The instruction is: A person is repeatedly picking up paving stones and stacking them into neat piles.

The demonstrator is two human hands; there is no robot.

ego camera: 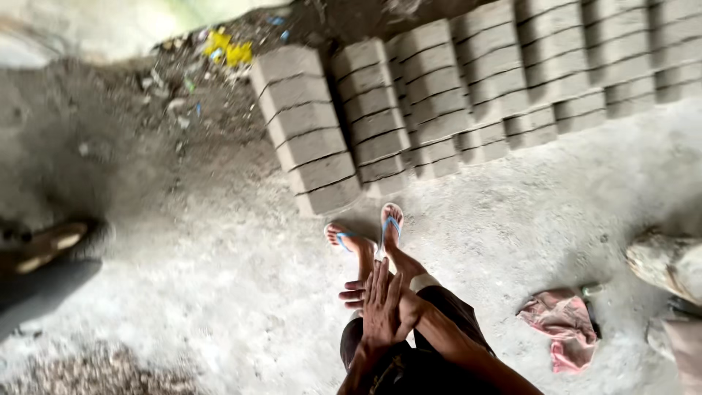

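Down low, left hand (384, 307) lies flat over right hand (356, 294) — fingers straight, each grip open and empty — above the sandalled feet (369, 235)

Dusty concrete floor (219, 278) w/ rows of grey blocks (468, 88), pink cloth (563, 325), daylight top-left.

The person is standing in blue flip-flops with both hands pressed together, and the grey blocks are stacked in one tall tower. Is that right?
Not quite. The head view shows the grey blocks laid out in long rows on the ground, not stacked in a tower. The rest holds: blue flip-flops on the feet, and the left hand and right hand pressed together.
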